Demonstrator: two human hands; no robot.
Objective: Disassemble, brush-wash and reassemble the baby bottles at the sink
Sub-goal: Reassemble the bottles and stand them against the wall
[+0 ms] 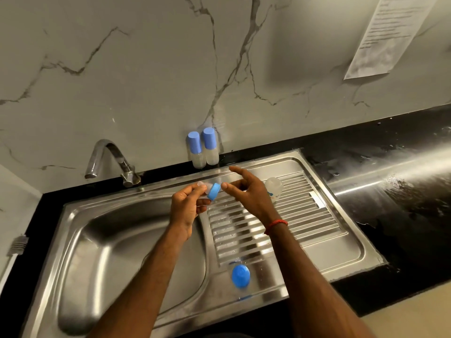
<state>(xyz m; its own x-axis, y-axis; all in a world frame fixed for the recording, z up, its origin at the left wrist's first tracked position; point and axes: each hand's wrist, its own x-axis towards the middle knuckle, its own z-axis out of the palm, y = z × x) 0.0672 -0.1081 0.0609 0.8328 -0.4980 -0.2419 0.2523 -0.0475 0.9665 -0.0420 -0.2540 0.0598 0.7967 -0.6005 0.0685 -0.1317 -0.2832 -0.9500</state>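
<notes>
Dim warm light; glare streak on wet counter (402, 176); edges bowed, soft focus.

Print on wall sheet (380, 32) illegible

- Left hand (188, 207) is raised on a bare forearm, its fingers curled and pinching a blue ring (213, 191).
- Right hand (247, 193) faces it with the thumb tip at the ring, index finger straight and the others bent; whether it grips is unclear.
- A red thread (275, 224) circles the right wrist.
</notes>
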